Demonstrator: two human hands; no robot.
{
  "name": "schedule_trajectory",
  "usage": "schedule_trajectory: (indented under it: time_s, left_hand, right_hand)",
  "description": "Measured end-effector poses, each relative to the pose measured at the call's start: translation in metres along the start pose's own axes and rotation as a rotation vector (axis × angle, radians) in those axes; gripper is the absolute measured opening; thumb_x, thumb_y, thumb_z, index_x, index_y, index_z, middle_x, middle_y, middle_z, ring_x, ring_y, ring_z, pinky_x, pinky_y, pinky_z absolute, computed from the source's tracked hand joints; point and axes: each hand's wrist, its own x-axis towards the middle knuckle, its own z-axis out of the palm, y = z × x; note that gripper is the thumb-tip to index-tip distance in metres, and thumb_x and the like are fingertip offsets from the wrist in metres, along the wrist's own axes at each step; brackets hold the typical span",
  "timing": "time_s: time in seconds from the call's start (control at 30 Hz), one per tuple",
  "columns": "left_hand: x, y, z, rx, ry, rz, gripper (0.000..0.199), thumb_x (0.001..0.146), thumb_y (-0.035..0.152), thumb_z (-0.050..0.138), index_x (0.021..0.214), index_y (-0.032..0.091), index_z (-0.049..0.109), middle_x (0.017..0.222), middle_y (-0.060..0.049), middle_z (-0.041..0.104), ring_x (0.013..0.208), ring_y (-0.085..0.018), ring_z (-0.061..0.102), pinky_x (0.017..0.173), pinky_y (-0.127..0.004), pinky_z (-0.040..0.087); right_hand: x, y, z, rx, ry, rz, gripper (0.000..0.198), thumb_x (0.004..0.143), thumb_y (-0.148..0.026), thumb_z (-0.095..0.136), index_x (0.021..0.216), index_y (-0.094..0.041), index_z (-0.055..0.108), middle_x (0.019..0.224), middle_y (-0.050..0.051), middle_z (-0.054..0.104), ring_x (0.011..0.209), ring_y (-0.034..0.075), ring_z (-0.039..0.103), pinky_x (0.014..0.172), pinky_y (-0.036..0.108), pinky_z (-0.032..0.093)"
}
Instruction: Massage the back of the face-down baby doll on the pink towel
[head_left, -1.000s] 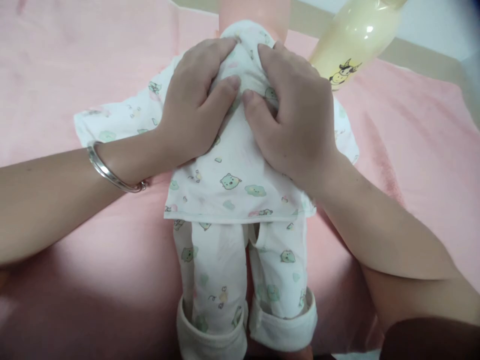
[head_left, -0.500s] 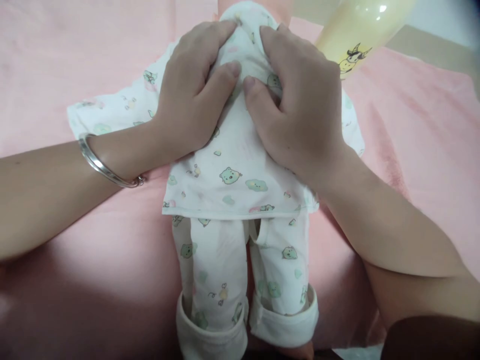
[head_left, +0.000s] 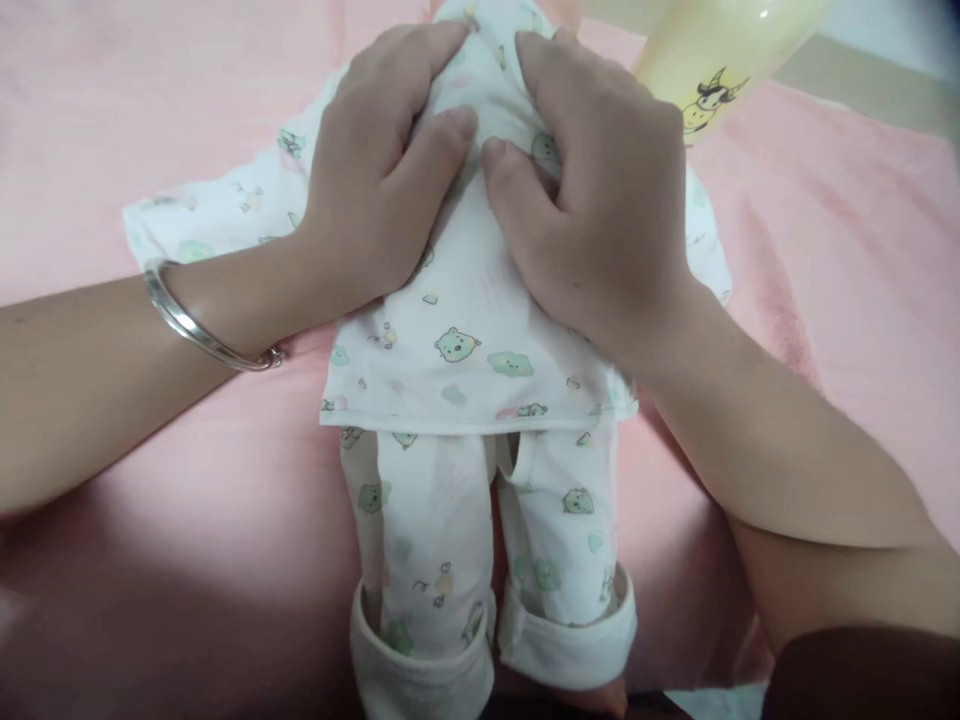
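Observation:
A small, baby-sized figure lies in a white printed top with green bears and clouds, and matching trousers with turned-up cuffs. Whether it is a doll or a baby cannot be told, since the head is out of view. My left hand rests on one side of the top's chest, thumb stretched towards the middle. On the other side lies my right hand, its thumb close to the left one. Both hands touch the cloth with palms down and hold nothing; most outer fingertips are hidden.
A pink cloth spreads beneath the figure. Behind my right hand stands a shiny pale-yellow object with a cow drawing. A silver bangle circles my left wrist. One sleeve of the top reaches out to the left.
Both hands sit slightly higher in the view, still on the chest of the top. The yellow object also appears a little higher. Otherwise the hold is the same.

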Motion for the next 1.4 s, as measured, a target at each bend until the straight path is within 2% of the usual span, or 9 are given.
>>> schedule_trajectory:
  time_s: [0.17,0.37,0.53,0.63,0.73,0.83,0.97,1.2,1.4]
  left_hand:
    - [0.000,-0.004,0.002,-0.008,0.011,0.031,0.053,0.092,0.027,0.037,0.134,0.002,0.057,0.123,-0.012,0.065,0.118,-0.026,0.058,0.105,-0.043,0.044]
    - [-0.002,-0.005,0.006,-0.020,0.046,0.003,0.047,0.095,0.028,0.042,0.137,0.009,0.053,0.140,-0.011,0.060,0.130,-0.023,0.054,0.115,-0.042,0.040]
    - [-0.007,-0.007,0.004,-0.037,0.043,-0.057,0.043,0.096,0.039,0.045,0.136,0.026,0.053,0.146,-0.005,0.056,0.138,-0.029,0.050,0.120,-0.049,0.037]
    - [-0.011,-0.010,0.002,-0.052,0.002,-0.033,0.049,0.096,0.045,0.046,0.141,0.027,0.049,0.151,-0.004,0.051,0.143,-0.033,0.043,0.124,-0.057,0.029]
    - [-0.013,-0.012,0.002,-0.062,-0.007,-0.043,0.051,0.096,0.048,0.046,0.143,0.029,0.047,0.154,-0.003,0.047,0.147,-0.033,0.037,0.127,-0.059,0.019]
    - [-0.013,-0.011,0.003,-0.064,-0.010,-0.080,0.052,0.096,0.047,0.044,0.145,0.029,0.047,0.156,-0.004,0.045,0.149,-0.033,0.035,0.128,-0.061,0.016]
    - [-0.012,-0.007,0.003,-0.048,-0.020,-0.090,0.054,0.095,0.044,0.043,0.145,0.023,0.047,0.154,-0.009,0.047,0.147,-0.033,0.037,0.126,-0.060,0.022]
    - [-0.016,-0.004,0.002,-0.069,0.080,0.090,0.040,0.099,0.034,0.041,0.133,0.022,0.058,0.144,-0.009,0.059,0.138,-0.024,0.051,0.123,-0.049,0.035]
    - [-0.016,-0.003,0.003,-0.030,0.036,-0.010,0.047,0.096,0.037,0.041,0.138,0.019,0.053,0.150,-0.011,0.053,0.145,-0.027,0.043,0.125,-0.054,0.029]
  right_hand:
    - [0.001,0.000,0.000,-0.027,-0.003,0.009,0.031,0.096,-0.027,0.046,0.121,-0.020,0.063,0.131,0.009,0.063,0.131,0.029,0.053,0.112,0.043,0.045]
    - [0.004,0.002,0.003,-0.094,-0.015,-0.016,0.055,0.094,-0.030,0.046,0.144,-0.005,0.047,0.145,0.017,0.055,0.139,0.032,0.048,0.119,0.048,0.037]
    - [0.004,0.004,0.005,-0.014,-0.067,0.069,0.058,0.095,-0.033,0.045,0.150,-0.014,0.040,0.160,0.013,0.039,0.154,0.031,0.026,0.128,0.052,0.022]
    - [0.003,0.005,0.006,0.034,-0.074,0.045,0.057,0.094,-0.030,0.043,0.149,-0.021,0.039,0.160,0.009,0.038,0.155,0.033,0.022,0.126,0.064,0.021]
    - [0.002,0.003,0.004,0.005,-0.089,0.036,0.058,0.094,-0.029,0.043,0.150,-0.016,0.039,0.160,0.014,0.039,0.154,0.036,0.024,0.124,0.066,0.023]
    - [-0.001,-0.001,0.002,-0.043,-0.096,0.055,0.059,0.096,-0.032,0.040,0.150,-0.007,0.039,0.158,0.021,0.039,0.152,0.038,0.029,0.123,0.062,0.028]
    - [-0.004,-0.004,0.002,-0.067,-0.062,0.049,0.057,0.098,-0.035,0.037,0.147,-0.009,0.044,0.155,0.020,0.044,0.149,0.037,0.036,0.119,0.062,0.035]
    - [0.003,0.004,0.008,-0.021,-0.089,0.010,0.062,0.094,-0.033,0.039,0.149,-0.004,0.041,0.160,0.022,0.036,0.153,0.037,0.027,0.124,0.062,0.025]
    - [0.006,0.008,0.008,-0.014,-0.106,-0.005,0.065,0.091,-0.033,0.042,0.150,-0.006,0.038,0.161,0.022,0.033,0.154,0.036,0.024,0.125,0.062,0.022]
